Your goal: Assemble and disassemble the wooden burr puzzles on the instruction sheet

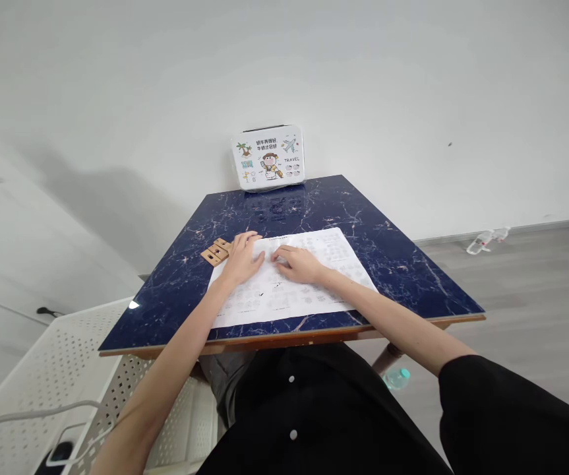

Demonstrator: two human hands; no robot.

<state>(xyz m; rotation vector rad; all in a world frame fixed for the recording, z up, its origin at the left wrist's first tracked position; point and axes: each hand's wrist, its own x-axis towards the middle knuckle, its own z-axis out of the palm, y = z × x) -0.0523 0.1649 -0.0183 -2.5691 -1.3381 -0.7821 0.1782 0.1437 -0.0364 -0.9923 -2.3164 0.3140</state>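
Observation:
A large white printed sheet (284,300) lies on the table in front of me, with rows of faint small pictures and a few dark marks. My left hand (244,260) rests flat on its upper left part, fingers stretched out and thumb apart. Close by its fingers are several small wooden pieces with dark round spots (215,253), partly hidden behind the hand. On the middle of the sheet lies my right hand (298,264), fingers loosely bent and the thumb a little apart. I see nothing held in it, though its palm side is hidden.
The blue marbled table (274,211) has a wooden edge. A white case with cartoon prints (269,158) leans against the wall at the back. Left of the table stands a white perforated unit (81,343) with a cable. Plastic bottles (480,242) lie on the floor at right.

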